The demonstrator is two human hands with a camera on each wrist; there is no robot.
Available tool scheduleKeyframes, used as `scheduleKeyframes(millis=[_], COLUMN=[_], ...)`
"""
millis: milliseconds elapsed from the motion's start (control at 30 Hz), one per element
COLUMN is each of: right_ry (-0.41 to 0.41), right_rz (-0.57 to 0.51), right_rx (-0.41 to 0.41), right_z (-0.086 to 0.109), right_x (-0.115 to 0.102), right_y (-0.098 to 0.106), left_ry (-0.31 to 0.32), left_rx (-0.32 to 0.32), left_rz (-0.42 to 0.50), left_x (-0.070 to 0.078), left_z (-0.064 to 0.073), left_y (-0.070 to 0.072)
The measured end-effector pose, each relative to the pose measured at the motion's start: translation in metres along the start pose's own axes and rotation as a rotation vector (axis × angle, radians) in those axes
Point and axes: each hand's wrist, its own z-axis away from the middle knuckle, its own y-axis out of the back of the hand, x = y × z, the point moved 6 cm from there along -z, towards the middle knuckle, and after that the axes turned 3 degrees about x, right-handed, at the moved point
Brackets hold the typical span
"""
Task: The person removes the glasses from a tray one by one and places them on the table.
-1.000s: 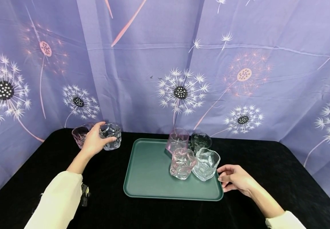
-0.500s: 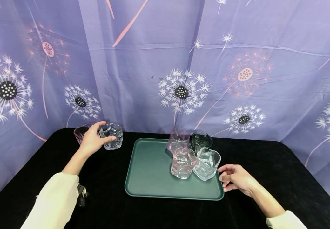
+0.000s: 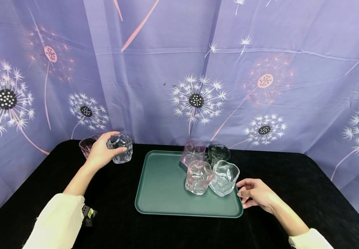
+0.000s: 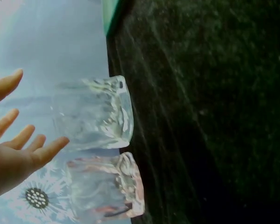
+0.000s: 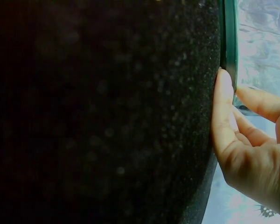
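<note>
At the left, my left hand (image 3: 102, 152) hovers over a clear glass (image 3: 124, 149), thumb and fingers spread about its rim. In the left wrist view the fingers stay apart from that glass (image 4: 102, 114); any contact at the rim is hard to make out. A purple-pink glass (image 3: 87, 147) stands just left of it, partly behind the hand. My right hand (image 3: 257, 194) pinches the right edge of a green tray (image 3: 159, 193), thumb above and fingers along the rim in the right wrist view. The tray's right half bears a pink glass (image 3: 198, 180) and a clear wavy glass (image 3: 224, 180).
Further back at the tray's right stand a tall purple glass (image 3: 194, 152) and a dark grey glass (image 3: 218, 155). A black cloth (image 3: 114, 221) covers the table. A purple curtain (image 3: 154, 86) with dandelion prints hangs right behind the table's far edge.
My left wrist has shifted slightly left, and the fingers have edged over the clear glass. The right hand, the tray and the glasses stay where they were.
</note>
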Motion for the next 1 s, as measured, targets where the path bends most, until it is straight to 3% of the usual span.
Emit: scheduleKeyframes(millis=[167,467,600,1000], right_ry=[-0.001,-0.002,-0.002,-0.005], right_rz=[0.000,0.014,0.023,0.025], right_rx=[-0.001,0.009,0.012,0.011], right_z=[0.000,-0.001,-0.001,-0.001], right_x=[0.001,0.002,0.001,0.002], right_y=[0.000,0.000,0.000,0.000], left_ry=[-0.009,0.051,0.047,0.001], left_rx=[0.006,-0.033,-0.050,-0.175], left_rz=[-0.011,-0.012,0.015,0.047], left_x=[0.008,0.011,0.014,0.035], left_z=[0.003,0.005,0.006,-0.003], left_y=[-0.002,-0.004,-0.008,-0.039])
